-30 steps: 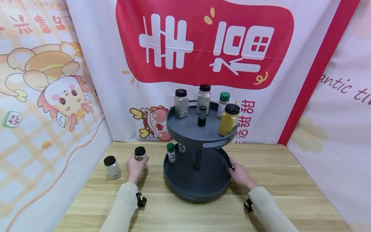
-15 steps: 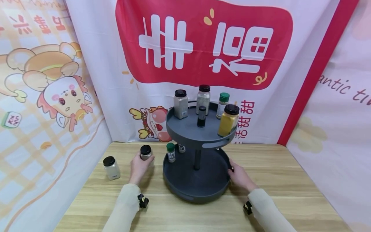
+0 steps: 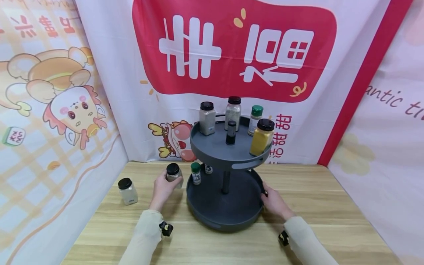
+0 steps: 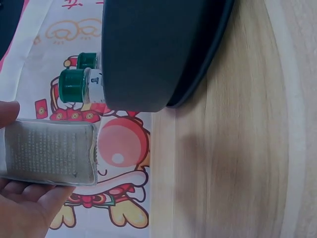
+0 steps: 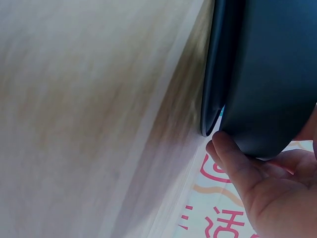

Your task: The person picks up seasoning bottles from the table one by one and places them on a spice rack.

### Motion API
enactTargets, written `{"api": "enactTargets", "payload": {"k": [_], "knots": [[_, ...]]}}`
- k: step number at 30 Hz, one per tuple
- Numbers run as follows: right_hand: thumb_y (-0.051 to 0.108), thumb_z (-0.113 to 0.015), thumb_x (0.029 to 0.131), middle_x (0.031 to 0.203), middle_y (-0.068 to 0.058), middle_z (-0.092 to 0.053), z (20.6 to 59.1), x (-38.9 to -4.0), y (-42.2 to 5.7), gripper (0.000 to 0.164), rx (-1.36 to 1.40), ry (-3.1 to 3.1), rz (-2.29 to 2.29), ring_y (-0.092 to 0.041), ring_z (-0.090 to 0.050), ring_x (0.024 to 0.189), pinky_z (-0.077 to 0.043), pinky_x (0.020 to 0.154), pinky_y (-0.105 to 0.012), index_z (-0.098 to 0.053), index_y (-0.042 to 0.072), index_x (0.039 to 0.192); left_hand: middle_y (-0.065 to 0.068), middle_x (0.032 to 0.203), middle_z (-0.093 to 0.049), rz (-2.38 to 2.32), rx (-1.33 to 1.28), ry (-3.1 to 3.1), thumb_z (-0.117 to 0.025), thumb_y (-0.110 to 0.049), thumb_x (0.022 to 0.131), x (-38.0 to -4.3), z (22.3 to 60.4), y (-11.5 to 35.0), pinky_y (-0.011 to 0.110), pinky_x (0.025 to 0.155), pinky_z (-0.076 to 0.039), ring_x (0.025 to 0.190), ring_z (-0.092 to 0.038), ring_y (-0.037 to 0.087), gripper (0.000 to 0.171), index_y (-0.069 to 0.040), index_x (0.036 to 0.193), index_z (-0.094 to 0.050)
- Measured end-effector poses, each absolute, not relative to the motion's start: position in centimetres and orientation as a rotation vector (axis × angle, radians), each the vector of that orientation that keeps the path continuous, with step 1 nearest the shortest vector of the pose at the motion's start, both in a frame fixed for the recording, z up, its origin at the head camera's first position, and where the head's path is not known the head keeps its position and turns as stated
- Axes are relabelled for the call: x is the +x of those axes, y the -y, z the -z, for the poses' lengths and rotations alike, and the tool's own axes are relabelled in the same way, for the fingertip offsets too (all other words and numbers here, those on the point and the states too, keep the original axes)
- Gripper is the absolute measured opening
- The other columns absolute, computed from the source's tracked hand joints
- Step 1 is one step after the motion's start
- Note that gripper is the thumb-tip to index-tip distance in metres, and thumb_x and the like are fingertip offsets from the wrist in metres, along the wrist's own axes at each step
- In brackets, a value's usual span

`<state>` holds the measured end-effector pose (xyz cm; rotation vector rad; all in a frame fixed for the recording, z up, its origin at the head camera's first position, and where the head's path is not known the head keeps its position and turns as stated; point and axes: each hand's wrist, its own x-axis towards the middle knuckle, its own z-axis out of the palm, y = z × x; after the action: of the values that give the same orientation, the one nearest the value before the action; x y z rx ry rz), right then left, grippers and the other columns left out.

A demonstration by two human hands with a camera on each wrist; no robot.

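In the head view my left hand (image 3: pixel 162 189) grips a glass spice jar (image 3: pixel 173 169) with a black lid, just left of a grey two-tier turntable (image 3: pixel 228 209). The left wrist view shows the jar's printed back (image 4: pixel 49 151) between thumb and fingers, its base raised off the wood. My right hand (image 3: pixel 275 200) holds the lower tier's rim on the right; in the right wrist view its fingers (image 5: pixel 237 163) lie against the outer wall. Two small green-capped shakers stand at the lower tier's left, the nearer shaker (image 3: pixel 196 175) in plain sight, the other partly hidden.
Another black-lidded jar (image 3: pixel 128 192) stands on the wooden table (image 3: pixel 251 246) at the left. The upper tier (image 3: pixel 215 147) carries several containers, among them a yellow-filled jar (image 3: pixel 260 141) and a small dark bottle (image 3: pixel 231 133). A printed cloth (image 3: pixel 232 84) hangs behind.
My left hand has moved right with the spice jar, bringing it close to the turntable's left side. My right hand stays on the rim, and the turntable has not visibly turned.
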<state>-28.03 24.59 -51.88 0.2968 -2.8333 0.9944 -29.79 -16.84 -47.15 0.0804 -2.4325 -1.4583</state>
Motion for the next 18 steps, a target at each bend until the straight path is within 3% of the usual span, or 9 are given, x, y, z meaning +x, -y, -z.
{"api": "enactTargets", "payload": {"k": [4,9,16,18], "knots": [[0.004,-0.05,0.094,0.138,-0.031,-0.039,51.9,-28.0,-24.6,0.054,0.303,2.834,-0.98,-0.027,-0.059,0.085,-0.045,0.081,-0.04,-0.029,-0.012,0.141,0.023,0.112,-0.062,1.457,0.063,2.432,-0.076,-0.025,0.08,-29.7,46.9,16.6,0.046,0.089,-0.045,0.106,-0.057,0.035,0.046,-0.002,0.115,-0.057],[0.004,-0.049,0.094,0.139,-0.031,-0.037,51.9,-27.9,-24.6,0.054,0.306,2.831,-0.984,-0.031,-0.054,0.108,-0.043,0.092,-0.046,-0.029,-0.013,0.141,0.022,0.112,-0.062,1.444,0.046,2.423,-0.075,-0.024,0.079,-29.4,46.3,16.3,0.046,0.09,-0.044,0.106,-0.057,0.034,0.046,-0.002,0.116,-0.057],[0.004,-0.049,0.094,0.139,-0.031,-0.037,51.9,-27.9,-24.5,0.054,0.29,2.827,-0.976,-0.03,-0.057,0.097,-0.044,0.086,-0.043,-0.029,-0.012,0.141,0.022,0.107,-0.064,1.41,-0.002,2.441,-0.076,-0.024,0.077,-28.9,45.4,15.8,0.047,0.088,-0.046,0.102,-0.059,0.035,0.045,-0.001,0.11,-0.058],[0.004,-0.049,0.094,0.138,-0.031,-0.038,51.9,-27.9,-24.5,0.054,0.293,2.826,-0.971,-0.031,-0.057,0.102,-0.044,0.09,-0.045,-0.029,-0.012,0.141,0.021,0.109,-0.064,1.422,-0.014,2.446,-0.076,-0.025,0.077,-28.8,45.3,15.7,0.047,0.088,-0.045,0.104,-0.058,0.035,0.046,-0.001,0.111,-0.057]]}}
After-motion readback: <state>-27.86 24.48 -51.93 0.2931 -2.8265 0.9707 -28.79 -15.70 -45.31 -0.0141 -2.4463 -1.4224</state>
